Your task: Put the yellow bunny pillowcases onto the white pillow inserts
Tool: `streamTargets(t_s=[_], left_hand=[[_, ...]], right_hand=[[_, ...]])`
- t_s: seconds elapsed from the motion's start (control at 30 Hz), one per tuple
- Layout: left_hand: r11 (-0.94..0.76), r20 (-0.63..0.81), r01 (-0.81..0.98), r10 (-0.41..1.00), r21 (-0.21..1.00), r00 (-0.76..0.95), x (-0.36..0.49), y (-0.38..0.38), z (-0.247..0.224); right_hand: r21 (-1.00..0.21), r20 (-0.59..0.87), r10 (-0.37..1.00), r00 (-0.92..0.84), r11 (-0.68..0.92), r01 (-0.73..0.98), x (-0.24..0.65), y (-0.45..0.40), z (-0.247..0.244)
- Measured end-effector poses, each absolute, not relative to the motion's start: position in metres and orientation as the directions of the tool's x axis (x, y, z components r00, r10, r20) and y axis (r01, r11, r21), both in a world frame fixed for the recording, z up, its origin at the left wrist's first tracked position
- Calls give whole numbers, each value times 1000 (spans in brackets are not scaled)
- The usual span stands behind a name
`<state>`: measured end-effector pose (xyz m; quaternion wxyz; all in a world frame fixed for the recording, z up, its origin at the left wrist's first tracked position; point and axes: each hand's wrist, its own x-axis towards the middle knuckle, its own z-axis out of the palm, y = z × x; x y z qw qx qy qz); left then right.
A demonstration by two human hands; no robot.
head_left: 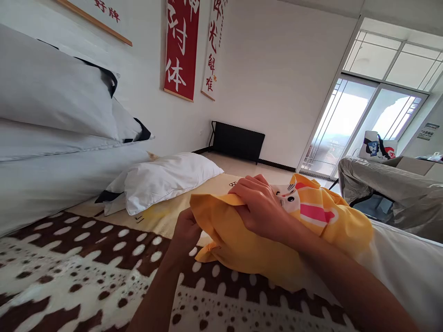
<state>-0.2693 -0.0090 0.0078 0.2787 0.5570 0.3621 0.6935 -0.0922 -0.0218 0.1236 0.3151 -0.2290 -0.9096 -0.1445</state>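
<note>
A yellow pillowcase [249, 244] with a pink and white cartoon face lies across the patterned blanket, partly around a white pillow [408, 263] at the right. My right hand [259, 207] is closed over the upper edge of the yellow cloth, near its open end. At the left end of the same cloth, my left hand [188, 228] is closed on the edge, its fingertips partly hidden behind the fabric.
Another white pillow [173, 177] lies on the brown and cream blanket [114, 244]. White pillows [55, 92] are stacked at the left. A plastic-covered piece of furniture [380, 184] stands at the right, and a black folded object [238, 140] by the far wall.
</note>
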Motion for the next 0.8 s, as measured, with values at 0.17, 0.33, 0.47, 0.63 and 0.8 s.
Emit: streamTargets(t_s=[0.17,0.33,0.47,0.63,0.8], left_hand=[[-591,594,66,803,804,-51,-274,-12,11],[-654,664,123,725,747,-182,-276,-29,23],[-705,708,111,668,701,-229,-273,-38,28],[-678,689,143,680,721,-251,-266,-38,30],[-654,673,172,687,737,-274,-266,-35,31]], right_hand=[[52,672,352,-651,855,516,-93,-16,122],[53,680,337,-651,864,501,-96,-19,121],[32,683,338,-648,872,489,-96,-22,119],[66,675,317,-666,873,483,-98,-22,116],[94,654,318,-686,866,491,-101,-21,114]])
